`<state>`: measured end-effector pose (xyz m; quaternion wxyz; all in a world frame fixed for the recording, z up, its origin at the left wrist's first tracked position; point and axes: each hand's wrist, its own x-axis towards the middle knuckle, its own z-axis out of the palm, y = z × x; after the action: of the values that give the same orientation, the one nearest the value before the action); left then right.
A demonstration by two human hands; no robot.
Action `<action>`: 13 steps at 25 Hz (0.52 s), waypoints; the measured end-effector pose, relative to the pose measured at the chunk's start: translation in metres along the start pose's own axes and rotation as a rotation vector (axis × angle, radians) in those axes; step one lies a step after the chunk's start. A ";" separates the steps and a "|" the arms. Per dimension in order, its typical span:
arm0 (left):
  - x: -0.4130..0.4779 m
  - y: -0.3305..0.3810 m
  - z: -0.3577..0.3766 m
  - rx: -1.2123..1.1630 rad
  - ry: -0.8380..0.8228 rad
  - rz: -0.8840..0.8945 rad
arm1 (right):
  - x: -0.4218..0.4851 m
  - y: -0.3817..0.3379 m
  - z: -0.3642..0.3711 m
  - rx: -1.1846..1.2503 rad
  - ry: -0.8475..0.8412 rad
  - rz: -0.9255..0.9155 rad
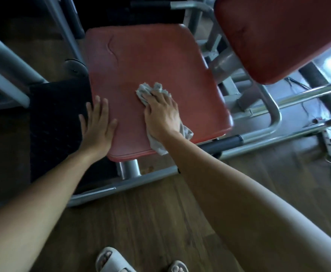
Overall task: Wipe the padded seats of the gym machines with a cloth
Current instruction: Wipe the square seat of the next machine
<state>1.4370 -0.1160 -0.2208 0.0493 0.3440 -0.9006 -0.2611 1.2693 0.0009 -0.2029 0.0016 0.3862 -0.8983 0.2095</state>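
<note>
The red seat [151, 61] sits on a grey metal frame [274, 112] above a wood floor [151, 222]. The left hand [98, 128] lies flat on the seat's left edge, fingers straight, grasping nothing. The right hand [161, 114] presses a grey cloth [151, 90] onto the near middle of the seat, fingers laid almost straight over it, not clenched. The cloth bunches ahead of the fingertips and trails under the wrist past the seat's near edge. A second red pad [278, 36] stands at upper right. Pale slippers [109, 260] show at the bottom
</note>
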 end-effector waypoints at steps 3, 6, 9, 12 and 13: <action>-0.003 0.003 -0.004 0.067 -0.006 -0.016 | 0.003 0.002 0.003 -0.002 -0.059 -0.016; -0.007 0.011 -0.004 0.108 0.016 -0.032 | -0.001 0.003 0.004 -0.016 -0.057 -0.014; -0.010 0.013 -0.003 0.098 0.033 -0.015 | -0.008 0.000 0.005 -0.052 -0.021 0.007; -0.012 0.008 -0.003 0.069 0.048 0.035 | -0.014 -0.002 0.005 -0.061 0.002 0.024; -0.012 0.006 -0.002 0.061 0.058 0.066 | -0.017 -0.003 0.005 -0.066 0.012 0.023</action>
<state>1.4433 -0.1055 -0.2148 0.0733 0.3229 -0.9172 -0.2217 1.2837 0.0090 -0.2090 0.0175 0.3742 -0.9092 0.1819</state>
